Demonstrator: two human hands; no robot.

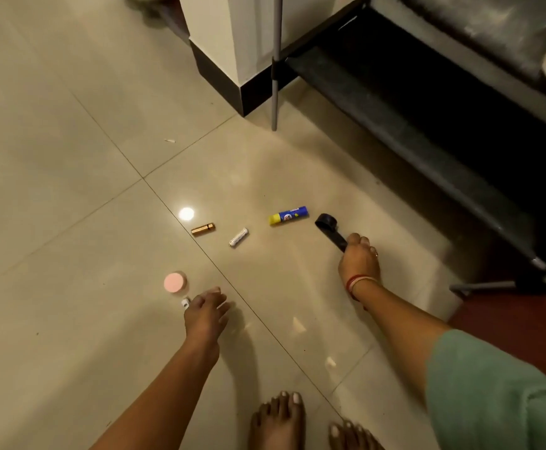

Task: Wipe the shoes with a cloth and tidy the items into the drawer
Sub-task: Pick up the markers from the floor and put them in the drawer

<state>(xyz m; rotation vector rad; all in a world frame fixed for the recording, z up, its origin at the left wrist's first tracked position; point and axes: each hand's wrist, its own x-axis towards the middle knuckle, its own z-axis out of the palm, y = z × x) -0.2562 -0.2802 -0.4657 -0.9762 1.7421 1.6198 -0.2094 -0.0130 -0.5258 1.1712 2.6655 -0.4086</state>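
Small items lie scattered on the tiled floor (70, 222). My right hand (359, 258) grips the end of a black strap-like object (328, 230) that rests on the floor. Left of it lie a blue and yellow glue stick (288, 215), a small white tube (239, 237) and a gold tube (202, 229). My left hand (205, 311) reaches low with fingers curled beside a small white item (185, 303); whether it holds that item I cannot tell. A pink-lidded round jar (175, 282) stands just beyond. No shoes or cloth are in view.
A dark shelf rack (427, 131) with grey metal legs (275, 76) runs along the right. A white pillar with a black base (226, 76) stands at the back. My bare feet (278, 420) are at the bottom edge. A dark red mat (525, 319) lies at right.
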